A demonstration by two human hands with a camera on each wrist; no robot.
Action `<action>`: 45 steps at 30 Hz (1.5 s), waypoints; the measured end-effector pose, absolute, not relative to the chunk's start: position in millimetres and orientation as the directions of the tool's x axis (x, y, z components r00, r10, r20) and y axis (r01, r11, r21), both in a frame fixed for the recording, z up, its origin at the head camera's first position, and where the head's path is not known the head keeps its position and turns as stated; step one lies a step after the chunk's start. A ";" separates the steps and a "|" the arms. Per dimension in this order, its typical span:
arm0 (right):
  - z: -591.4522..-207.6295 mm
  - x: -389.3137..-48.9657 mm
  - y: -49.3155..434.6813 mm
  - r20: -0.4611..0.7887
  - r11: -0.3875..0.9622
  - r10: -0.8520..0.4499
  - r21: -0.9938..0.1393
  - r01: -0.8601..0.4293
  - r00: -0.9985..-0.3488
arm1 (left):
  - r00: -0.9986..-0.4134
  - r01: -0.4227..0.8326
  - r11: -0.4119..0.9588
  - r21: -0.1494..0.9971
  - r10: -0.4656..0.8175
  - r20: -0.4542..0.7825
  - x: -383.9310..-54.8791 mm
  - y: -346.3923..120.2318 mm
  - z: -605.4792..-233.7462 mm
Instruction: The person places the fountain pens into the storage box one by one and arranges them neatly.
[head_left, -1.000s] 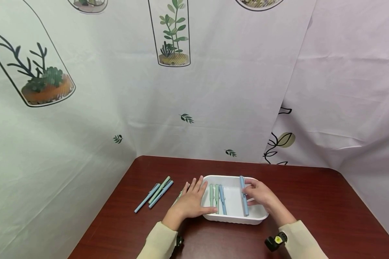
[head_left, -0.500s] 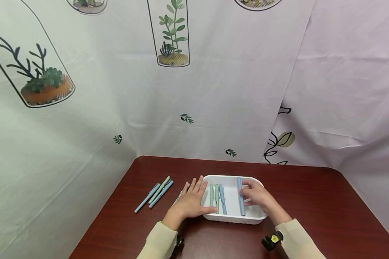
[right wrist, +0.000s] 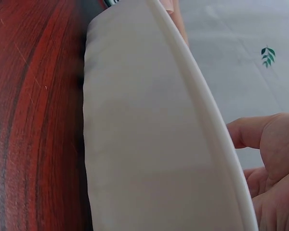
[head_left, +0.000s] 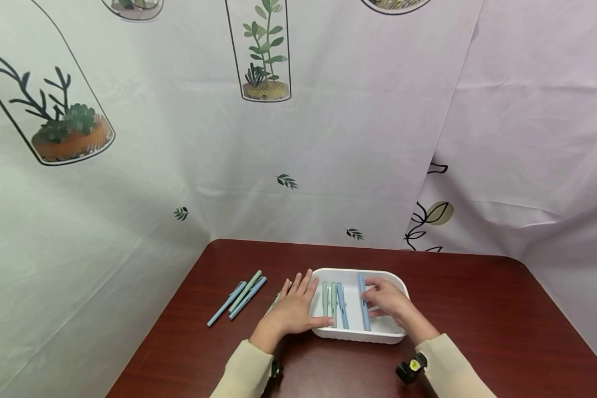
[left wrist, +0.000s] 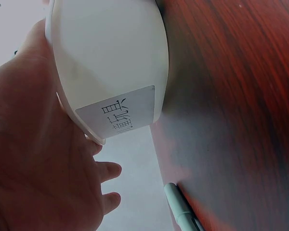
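Note:
A white tray (head_left: 350, 334) holds two green pens, the outer one (head_left: 325, 298) beside the other (head_left: 334, 304), and a blue pen (head_left: 342, 307), lined up at its left. My left hand (head_left: 293, 312) rests on the tray's left rim, fingers spread and thumb across the near left corner. Inside the tray my right hand (head_left: 388, 298) pinches another blue pen (head_left: 364, 315), upright in the head view, right of the row. The tray's wall hides that pen and the fingertips in the right wrist view, where part of the right hand (right wrist: 279, 159) shows past the rim.
Left of the tray, a green pen (head_left: 245, 291) lies between two blue pens, one left (head_left: 226, 304) and one right (head_left: 249, 297), on the reddish-brown table (head_left: 189, 337). Another green pen (left wrist: 180, 207) is partly behind my left hand. A patterned cloth (head_left: 328, 166) hangs behind.
My right hand has moved left inside the tray, bringing the blue pen closer to the row of pens. My left hand has stayed on the tray's left rim.

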State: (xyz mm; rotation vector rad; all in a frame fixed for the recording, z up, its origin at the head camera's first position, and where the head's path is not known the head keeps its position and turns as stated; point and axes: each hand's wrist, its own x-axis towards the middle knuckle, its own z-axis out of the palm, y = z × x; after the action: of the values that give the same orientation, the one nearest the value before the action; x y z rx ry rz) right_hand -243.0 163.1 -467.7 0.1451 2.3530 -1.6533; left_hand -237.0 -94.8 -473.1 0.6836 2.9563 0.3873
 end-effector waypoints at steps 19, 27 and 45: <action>-477.5 -245.9 144.1 -0.274 0.348 -0.101 -0.911 0.224 -0.956 | -0.893 0.431 0.861 0.270 0.449 -0.008 -236.5 -95.4 -472.8; -481.3 -247.6 136.4 -0.316 0.399 -0.067 -0.878 0.265 -0.946 | -0.893 0.431 0.860 0.274 0.450 -0.007 -237.0 -95.8 -474.5; -485.4 -251.9 123.3 -0.322 0.527 0.002 -0.805 0.274 -0.947 | -0.892 0.434 0.858 0.276 0.452 -0.001 -234.5 -97.0 -473.4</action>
State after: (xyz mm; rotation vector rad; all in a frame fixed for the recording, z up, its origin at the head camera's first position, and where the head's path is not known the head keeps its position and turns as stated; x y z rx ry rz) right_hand -251.9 123.3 -485.4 0.2312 2.4881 -1.3847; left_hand -234.5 -97.0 -473.4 0.7072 2.9641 0.4168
